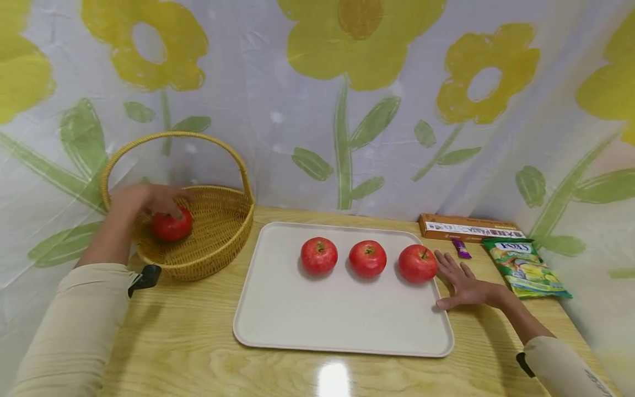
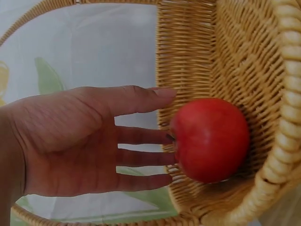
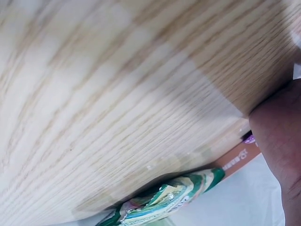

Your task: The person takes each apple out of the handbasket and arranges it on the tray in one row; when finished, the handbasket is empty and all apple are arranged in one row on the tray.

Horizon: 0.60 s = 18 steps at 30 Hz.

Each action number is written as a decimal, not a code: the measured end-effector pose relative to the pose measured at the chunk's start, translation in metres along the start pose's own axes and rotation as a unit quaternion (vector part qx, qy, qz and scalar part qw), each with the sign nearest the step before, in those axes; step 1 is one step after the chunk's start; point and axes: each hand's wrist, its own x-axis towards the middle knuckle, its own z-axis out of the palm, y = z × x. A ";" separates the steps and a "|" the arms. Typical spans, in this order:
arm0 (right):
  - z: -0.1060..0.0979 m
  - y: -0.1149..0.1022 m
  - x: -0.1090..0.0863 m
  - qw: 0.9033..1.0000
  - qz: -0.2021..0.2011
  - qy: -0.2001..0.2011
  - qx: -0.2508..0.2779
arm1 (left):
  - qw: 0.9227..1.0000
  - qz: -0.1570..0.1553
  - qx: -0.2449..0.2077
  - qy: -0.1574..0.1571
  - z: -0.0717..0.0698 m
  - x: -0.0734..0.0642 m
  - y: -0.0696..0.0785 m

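A red apple [image 1: 172,227] lies in the woven basket [image 1: 225,229] at the left. Over it hangs my left hand [image 1: 151,197]. In the left wrist view that hand's fingers and thumb are straight, their tips close to the apple [image 2: 211,140]; I cannot tell whether they touch it. My right hand [image 1: 465,288] is spread at the right edge of the white tray [image 1: 337,320], its fingertips beside the rightmost apple [image 1: 418,264]. Two more red apples, one in the middle [image 1: 367,259] and one on the left [image 1: 319,257], sit in the same row on the tray.
Behind my right hand lie a long brown pasta box [image 1: 471,227], a small purple packet [image 1: 461,248] and a green snack bag [image 1: 526,268]. The basket's tall handle [image 1: 233,150] arches over my left hand. A flowered curtain [image 1: 268,138] backs the wooden table [image 1: 198,342].
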 end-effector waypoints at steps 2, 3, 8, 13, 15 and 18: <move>-0.001 0.000 -0.001 1.000 0.008 -0.003 -0.005 | 1.000 -0.008 0.001 -0.002 0.001 0.002 -0.001; -0.002 -0.001 -0.001 1.000 0.012 -0.005 -0.009 | 1.000 -0.009 0.004 -0.003 0.001 0.003 -0.001; -0.003 -0.004 -0.002 0.999 0.022 -0.007 -0.025 | 0.997 0.002 0.066 0.029 0.002 0.005 -0.002; -0.003 -0.008 -0.002 1.000 0.022 -0.008 -0.021 | 0.993 -0.011 0.108 0.039 0.005 0.008 -0.007; -0.003 -0.008 -0.001 1.000 0.022 -0.009 -0.020 | 0.993 -0.002 0.113 0.032 0.008 0.010 -0.009; -0.004 -0.009 -0.001 1.000 0.021 -0.009 -0.021 | 0.995 0.017 0.102 0.016 0.011 0.014 -0.011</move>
